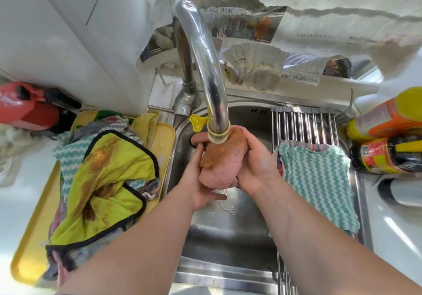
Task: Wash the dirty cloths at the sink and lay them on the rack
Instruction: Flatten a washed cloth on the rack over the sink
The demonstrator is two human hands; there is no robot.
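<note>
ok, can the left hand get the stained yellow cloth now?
Probably: the yellow cloth tops the tray pile beside the sink, nothing between. But the left hand holds the pink cloth and must release first.

A pink cloth [219, 166], smeared brown over its upper half, is hanging bunched between the left hand [194, 180] and right hand [255, 162] above the steel sink [228, 237]. A yellow, black-edged cloth [109, 180], stained brown, is lying crumpled on other cloths [68, 155] left of the sink. A teal-and-white zigzag cloth [319, 185] is lying flat on the metal rod rack [306, 127] spanning the sink's right side.
</note>
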